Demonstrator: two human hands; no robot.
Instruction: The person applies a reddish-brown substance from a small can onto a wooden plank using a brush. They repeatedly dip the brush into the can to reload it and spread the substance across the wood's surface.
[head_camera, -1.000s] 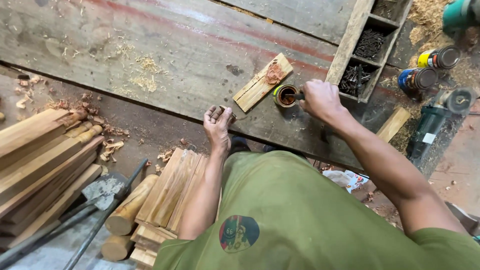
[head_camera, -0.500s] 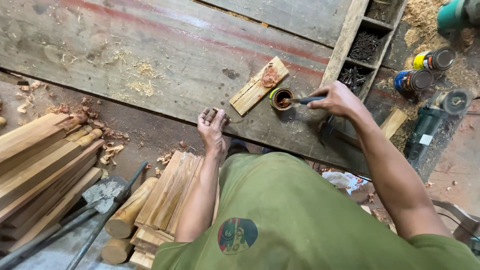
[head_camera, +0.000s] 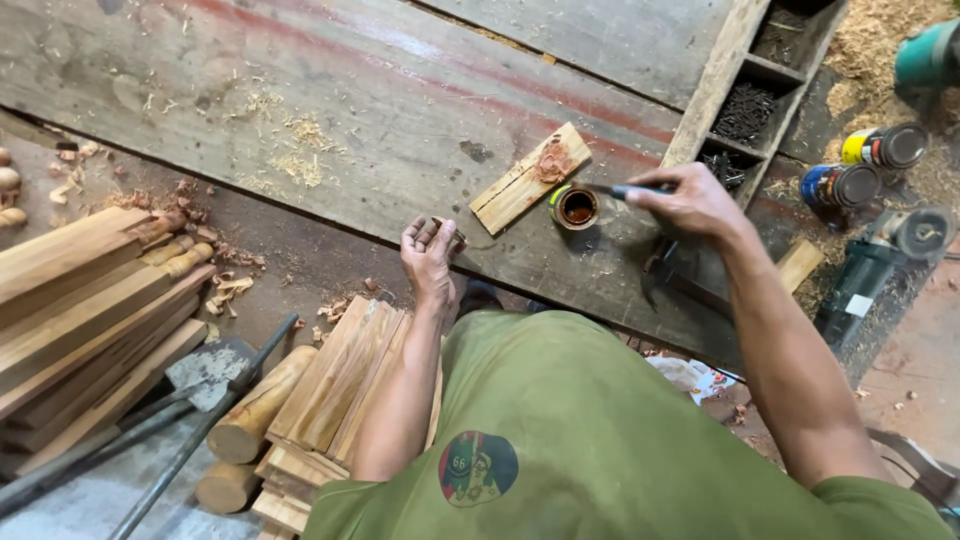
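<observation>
Lying at upper right on the sawdust: two spray cans, one yellow-labelled (head_camera: 880, 146), one blue-labelled (head_camera: 838, 184). Showing below them: white label (head_camera: 858, 305) on the green power tool (head_camera: 880, 268).
</observation>
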